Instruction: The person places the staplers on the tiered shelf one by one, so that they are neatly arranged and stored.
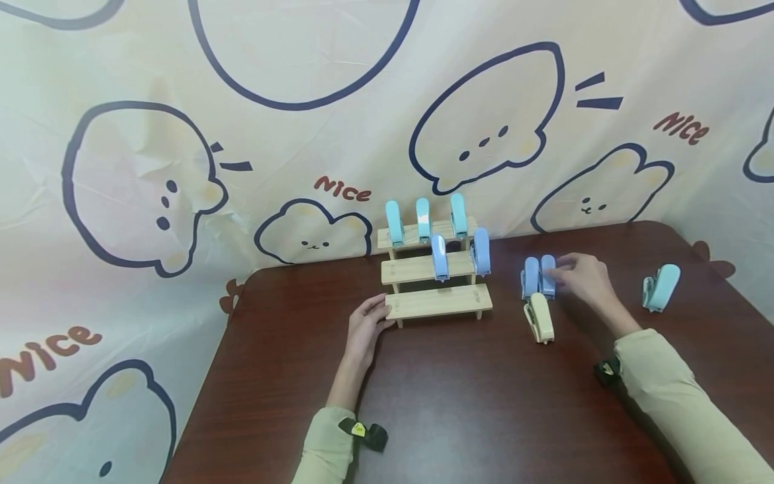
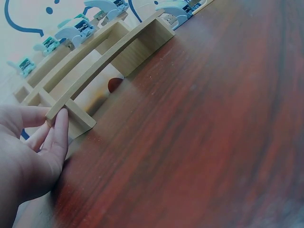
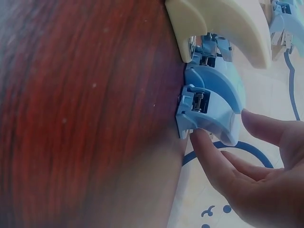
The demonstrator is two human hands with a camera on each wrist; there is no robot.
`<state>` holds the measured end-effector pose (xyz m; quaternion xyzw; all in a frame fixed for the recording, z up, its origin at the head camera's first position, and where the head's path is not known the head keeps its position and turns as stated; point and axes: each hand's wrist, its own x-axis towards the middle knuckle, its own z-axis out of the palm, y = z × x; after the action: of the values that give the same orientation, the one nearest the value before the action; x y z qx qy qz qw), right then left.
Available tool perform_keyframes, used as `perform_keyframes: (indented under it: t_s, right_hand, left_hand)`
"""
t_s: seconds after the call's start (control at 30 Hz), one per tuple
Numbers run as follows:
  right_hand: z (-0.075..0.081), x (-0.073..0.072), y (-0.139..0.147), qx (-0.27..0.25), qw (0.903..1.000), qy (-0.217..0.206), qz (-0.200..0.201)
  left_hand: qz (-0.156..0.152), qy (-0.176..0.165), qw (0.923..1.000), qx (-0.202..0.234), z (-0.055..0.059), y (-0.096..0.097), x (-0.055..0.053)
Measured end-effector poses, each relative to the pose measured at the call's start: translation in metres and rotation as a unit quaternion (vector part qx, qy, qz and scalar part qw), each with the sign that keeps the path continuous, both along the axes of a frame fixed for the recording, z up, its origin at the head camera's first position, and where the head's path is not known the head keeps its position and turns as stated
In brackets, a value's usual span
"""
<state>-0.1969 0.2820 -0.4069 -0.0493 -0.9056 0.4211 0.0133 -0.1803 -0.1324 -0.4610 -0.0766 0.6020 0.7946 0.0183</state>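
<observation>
My left hand (image 1: pixel 365 329) pinches the left end of the lowest tier of a three-tier wooden rack (image 1: pixel 435 304), thumb and fingers on either side of the board. On the table to the right, two blue staplers stand side by side. My right hand (image 1: pixel 583 277) has thumb and forefinger at the right-hand blue stapler (image 3: pixel 209 114), fingertips on its side and handle. The other blue stapler (image 1: pixel 530 274) is close against it. In front of the pair lies a cream stapler (image 1: pixel 540 318). Three teal staplers (image 1: pixel 422 218) occupy the top tier; two blue staplers (image 1: pixel 440 258) are on the middle tier.
A lone teal stapler (image 1: pixel 661 288) stands farther right, beyond my right hand. Behind the rack, a cartoon-printed cloth (image 1: pixel 302 154) hangs along the back edge of the dark wooden table (image 1: pixel 459 403). The rack's lowest tier has bare boards.
</observation>
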Motion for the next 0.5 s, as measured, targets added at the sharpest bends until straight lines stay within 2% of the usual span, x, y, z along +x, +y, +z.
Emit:
perform_keyframes:
  t_s: [0.3,0.5]
  right_hand:
    - [-0.0003,-0.0042,-0.0035,0.041,0.9991,-0.001,0.008]
    - [-0.0016,-0.0076,-0.0033,0.046,0.9987,-0.014,0.019]
  left_hand:
    - [0.001,0.003,1.0,0.005,0.0002,0.0,0.0006]
    - [0.002,0.005,1.0,0.006,-0.0005,-0.0006,0.0002]
